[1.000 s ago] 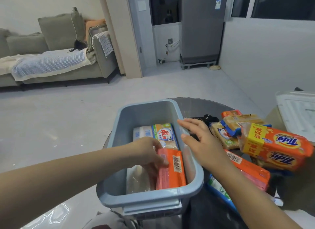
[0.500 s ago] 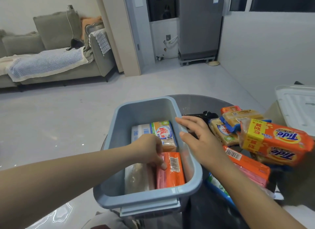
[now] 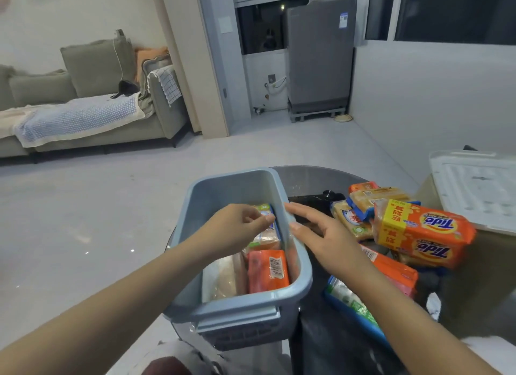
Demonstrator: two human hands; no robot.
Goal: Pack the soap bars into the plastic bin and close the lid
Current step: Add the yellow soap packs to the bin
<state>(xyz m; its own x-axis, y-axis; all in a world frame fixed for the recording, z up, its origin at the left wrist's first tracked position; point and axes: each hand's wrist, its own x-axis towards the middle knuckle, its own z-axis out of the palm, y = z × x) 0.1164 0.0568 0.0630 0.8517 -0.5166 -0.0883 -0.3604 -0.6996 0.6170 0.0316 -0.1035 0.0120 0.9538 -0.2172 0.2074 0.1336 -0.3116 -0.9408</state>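
The blue bin sat open on the table's left edge, soap bars inside. My left hand hovered over them, fingertips pinched, holding nothing I could see. My right hand lay spread open against the right rim. More bars were piled right; the white lid lay far right.

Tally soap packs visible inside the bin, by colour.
Counting only what shows in the bin; anything under the left hand is hidden.
Orange pack: 1
Clear pack: 1
White-and-green pack: 1
Total: 3
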